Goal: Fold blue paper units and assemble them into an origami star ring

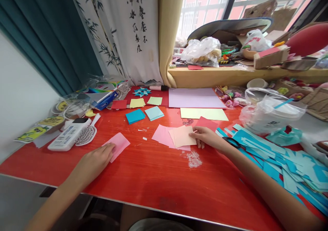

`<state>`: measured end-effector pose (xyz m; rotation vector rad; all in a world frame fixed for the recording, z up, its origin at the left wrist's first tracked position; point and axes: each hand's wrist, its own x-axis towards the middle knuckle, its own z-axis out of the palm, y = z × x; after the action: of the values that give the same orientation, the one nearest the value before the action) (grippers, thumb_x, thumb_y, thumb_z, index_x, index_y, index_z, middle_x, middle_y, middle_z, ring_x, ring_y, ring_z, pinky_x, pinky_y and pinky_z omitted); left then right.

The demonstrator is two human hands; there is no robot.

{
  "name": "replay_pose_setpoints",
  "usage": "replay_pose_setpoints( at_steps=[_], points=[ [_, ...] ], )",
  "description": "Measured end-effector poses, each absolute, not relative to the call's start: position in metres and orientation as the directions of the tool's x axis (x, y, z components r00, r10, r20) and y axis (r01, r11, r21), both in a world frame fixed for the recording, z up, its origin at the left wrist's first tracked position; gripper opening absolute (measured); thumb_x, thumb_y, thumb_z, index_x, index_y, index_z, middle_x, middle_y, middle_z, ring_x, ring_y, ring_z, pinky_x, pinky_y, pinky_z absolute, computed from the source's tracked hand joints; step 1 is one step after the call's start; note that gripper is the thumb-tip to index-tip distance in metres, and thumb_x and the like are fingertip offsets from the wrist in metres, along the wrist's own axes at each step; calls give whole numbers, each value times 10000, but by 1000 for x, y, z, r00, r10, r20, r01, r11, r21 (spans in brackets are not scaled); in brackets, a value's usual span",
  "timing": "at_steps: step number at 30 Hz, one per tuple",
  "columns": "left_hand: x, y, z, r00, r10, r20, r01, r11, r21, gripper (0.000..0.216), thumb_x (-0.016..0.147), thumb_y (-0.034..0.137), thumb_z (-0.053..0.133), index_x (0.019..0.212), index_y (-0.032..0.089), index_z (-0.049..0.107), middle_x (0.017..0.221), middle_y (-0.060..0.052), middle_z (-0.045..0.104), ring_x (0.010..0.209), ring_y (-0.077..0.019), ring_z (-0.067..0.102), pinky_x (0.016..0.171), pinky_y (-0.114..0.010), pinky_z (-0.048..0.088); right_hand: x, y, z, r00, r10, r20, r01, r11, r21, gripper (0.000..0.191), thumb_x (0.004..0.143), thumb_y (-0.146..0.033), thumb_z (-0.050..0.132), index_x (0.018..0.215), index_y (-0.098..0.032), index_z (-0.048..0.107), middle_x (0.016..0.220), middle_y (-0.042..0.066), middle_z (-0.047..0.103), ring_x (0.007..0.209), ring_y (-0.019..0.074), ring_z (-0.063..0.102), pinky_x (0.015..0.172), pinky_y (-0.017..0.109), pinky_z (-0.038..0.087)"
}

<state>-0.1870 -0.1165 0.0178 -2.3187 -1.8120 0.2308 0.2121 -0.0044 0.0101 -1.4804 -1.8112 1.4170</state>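
Note:
My left hand [96, 161] rests on the red table [153, 176] with its fingers pinching the near corner of a pink paper square [118, 145]. Over to the right, my right hand [205, 137] lies with its fingertips on the edge of a peach paper square [182, 136], which tops a small pile of pink squares [161, 134]. Those fingers are curled onto the sheet's right edge. Both forearms reach in from the bottom of the view.
Blue squares [135, 116], yellow squares [137, 103], a blue paper star [141, 91], a lilac sheet [194, 98] and a yellow sheet [203, 113] lie farther back. Blue paper strips [282, 162] with scissors [232, 142] cover the right. A remote [69, 134] and hairbrush [87, 133] sit left.

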Motion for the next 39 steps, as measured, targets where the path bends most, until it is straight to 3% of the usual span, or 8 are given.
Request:
replay_pose_setpoints(
  at_steps=[3, 7, 12, 16, 23, 28, 33, 39],
  points=[
    [-182, -118, 20, 182, 983, 14, 964, -175, -202, 404, 899, 255, 271, 1159, 122, 549, 1227, -148, 570, 1049, -309, 593, 791, -460, 513, 212, -4, 10, -360, 892, -275, 473, -79, -878, 159, 823, -315, 489, 789, -160, 485, 416, -27, 539, 349, 80, 487, 368, 174, 372],
    [-179, -122, 16, 149, 987, 57, 983, -141, -117, 451, 907, 400, 305, 1194, 136, 532, 1271, -141, 540, 1113, -300, 557, 881, -447, 479, 212, -4, 9, -366, 892, -267, 459, -76, -885, 171, 827, -331, 485, 792, -163, 487, 415, -31, 539, 345, 84, 486, 369, 179, 367],
    [-164, -130, 10, 230, 972, 49, 969, -233, 86, 426, 911, 398, 322, 1220, 179, 517, 1299, -75, 524, 1209, -233, 474, 1032, -392, 373, 212, -4, 9, -366, 891, -271, 467, -76, -881, 177, 834, -331, 476, 780, -162, 477, 407, -36, 531, 339, 82, 477, 366, 178, 356],
    [-150, -126, 13, 167, 986, -19, 961, -158, 227, 465, 892, 443, 356, 1264, 181, 452, 1311, -76, 463, 1224, -230, 408, 1036, -398, 352, 211, -5, 11, -361, 893, -268, 474, -72, -878, 184, 834, -334, 476, 791, -156, 491, 405, -41, 524, 342, 77, 469, 376, 176, 361],
    [-151, -105, 21, 119, 986, -120, 939, -72, 337, 485, 802, 437, 494, 1207, 175, 449, 1124, -86, 457, 1116, -256, 455, 968, -409, 368, 211, -5, 9, -369, 893, -257, 468, -60, -882, 197, 828, -350, 479, 797, -157, 495, 403, -48, 513, 340, 81, 468, 373, 182, 361],
    [-146, -103, 28, 147, 979, -139, 932, -89, 351, 316, 779, 369, 501, 1026, 173, 486, 1066, -74, 461, 1050, -246, 468, 913, -389, 378, 212, -4, 8, -370, 891, -264, 469, -66, -881, 188, 829, -338, 482, 773, -159, 491, 407, -38, 519, 343, 79, 472, 369, 180, 361],
    [-138, -104, 37, 101, 987, -129, 947, -55, 316, 152, 751, 303, 488, 813, 183, 417, 920, -57, 517, 884, -220, 500, 747, -339, 406, 212, -4, 8, -374, 892, -253, 474, -50, -879, 194, 826, -345, 484, 750, -167, 485, 412, -36, 518, 360, 85, 487, 374, 182, 372],
    [-125, -108, 42, 82, 990, -112, 980, -60, 190, 146, 792, 334, 435, 780, 198, 383, 843, -61, 546, 818, -247, 530, 642, -320, 375, 211, -8, 8, -320, 934, -156, 541, 45, -840, 220, 841, -371, 438, 911, -171, 497, 469, -42, 504, 376, 108, 472, 404, 224, 384]
  ],
)
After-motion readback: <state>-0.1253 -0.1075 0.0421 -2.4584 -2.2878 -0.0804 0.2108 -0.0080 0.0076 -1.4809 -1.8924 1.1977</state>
